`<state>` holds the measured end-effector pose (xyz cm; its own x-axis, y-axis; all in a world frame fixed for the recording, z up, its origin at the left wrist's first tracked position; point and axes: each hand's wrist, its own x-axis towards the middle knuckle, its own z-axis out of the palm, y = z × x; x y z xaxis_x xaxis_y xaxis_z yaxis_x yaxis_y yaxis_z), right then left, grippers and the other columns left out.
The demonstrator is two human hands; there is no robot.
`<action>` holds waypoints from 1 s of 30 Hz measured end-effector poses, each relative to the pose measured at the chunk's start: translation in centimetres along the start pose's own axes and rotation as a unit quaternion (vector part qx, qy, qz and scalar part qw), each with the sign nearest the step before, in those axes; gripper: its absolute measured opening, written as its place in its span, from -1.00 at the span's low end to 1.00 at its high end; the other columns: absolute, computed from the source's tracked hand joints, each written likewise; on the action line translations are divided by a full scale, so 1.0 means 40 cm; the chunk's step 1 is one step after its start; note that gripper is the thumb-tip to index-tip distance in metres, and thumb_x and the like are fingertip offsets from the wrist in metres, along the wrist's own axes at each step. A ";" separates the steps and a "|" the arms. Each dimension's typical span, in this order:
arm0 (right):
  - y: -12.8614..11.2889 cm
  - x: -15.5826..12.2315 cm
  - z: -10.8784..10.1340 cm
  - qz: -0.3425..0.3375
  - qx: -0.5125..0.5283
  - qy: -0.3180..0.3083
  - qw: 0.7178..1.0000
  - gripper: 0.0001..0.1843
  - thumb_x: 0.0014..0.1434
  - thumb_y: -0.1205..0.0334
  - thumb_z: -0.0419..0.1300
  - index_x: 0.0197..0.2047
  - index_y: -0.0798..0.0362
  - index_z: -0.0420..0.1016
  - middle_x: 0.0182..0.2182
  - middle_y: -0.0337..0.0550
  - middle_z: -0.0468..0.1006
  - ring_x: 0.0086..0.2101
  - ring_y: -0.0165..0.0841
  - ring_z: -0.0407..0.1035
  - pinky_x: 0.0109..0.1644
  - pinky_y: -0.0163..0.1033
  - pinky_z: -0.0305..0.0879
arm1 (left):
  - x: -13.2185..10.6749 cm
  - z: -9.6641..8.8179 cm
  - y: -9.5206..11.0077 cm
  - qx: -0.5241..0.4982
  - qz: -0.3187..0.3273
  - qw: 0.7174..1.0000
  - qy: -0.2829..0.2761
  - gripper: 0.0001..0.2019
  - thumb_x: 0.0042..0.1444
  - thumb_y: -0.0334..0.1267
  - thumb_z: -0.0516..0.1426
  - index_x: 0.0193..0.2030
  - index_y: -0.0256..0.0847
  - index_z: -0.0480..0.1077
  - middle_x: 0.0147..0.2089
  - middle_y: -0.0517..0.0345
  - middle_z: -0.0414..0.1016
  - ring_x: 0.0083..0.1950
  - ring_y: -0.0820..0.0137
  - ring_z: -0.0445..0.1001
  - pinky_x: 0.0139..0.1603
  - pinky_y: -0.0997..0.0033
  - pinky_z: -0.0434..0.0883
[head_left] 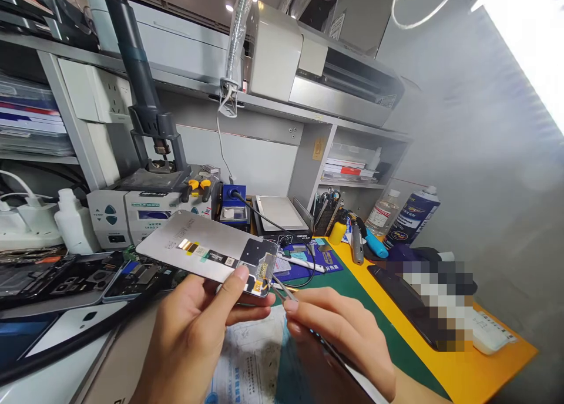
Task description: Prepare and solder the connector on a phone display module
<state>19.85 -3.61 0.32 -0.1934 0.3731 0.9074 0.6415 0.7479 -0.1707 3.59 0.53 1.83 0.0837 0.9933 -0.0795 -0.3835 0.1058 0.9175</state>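
Observation:
My left hand [194,327] grips a phone display panel [198,245], held up with its silver back towards me, thumb pressed on its lower right edge. A flex cable with gold contacts [263,270] sits at that corner of the panel. My right hand [339,333] pinches metal tweezers [282,289], whose tips touch the flex cable. Both hands hover over a printed paper sheet [251,363] on the bench.
Opened phones [66,280] lie at the left. A rework station [145,213], soldering iron stand [232,204] and hot plate [279,213] line the back. Bottles [412,216], tools and a dark phone [405,304] sit on the green and yellow mat [458,369] at right.

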 end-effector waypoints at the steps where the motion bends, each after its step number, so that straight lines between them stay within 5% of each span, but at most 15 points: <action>1: 0.004 -0.001 0.001 -0.012 -0.002 0.000 1.000 -0.66 0.16 0.47 0.22 0.02 0.06 0.53 -0.33 -0.08 0.63 -0.44 -0.39 0.52 -0.41 -0.37 0.46 | 0.000 0.000 -0.001 0.000 -0.001 1.000 0.003 -0.70 -0.04 -0.06 0.36 -0.32 -0.26 0.52 -0.41 0.07 0.64 -0.26 0.05 0.65 -0.23 0.10 0.64; 30: 0.021 -0.011 0.000 -0.024 -0.064 -0.037 0.997 -0.69 0.25 0.39 0.17 0.03 -0.02 0.55 -0.31 -0.16 0.61 -0.50 -0.45 0.45 -0.46 -0.41 0.38 | 0.002 -0.004 0.001 0.037 -0.021 0.999 -0.010 -0.66 -0.02 0.02 0.32 -0.38 -0.27 0.50 -0.52 0.05 0.60 -0.48 0.13 0.60 -0.36 0.15 0.57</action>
<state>20.49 -3.17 -0.23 -0.2781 0.3813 0.8816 0.7182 0.6920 -0.0727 3.42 0.61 1.80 0.1164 0.9869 -0.1116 -0.3111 0.1429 0.9396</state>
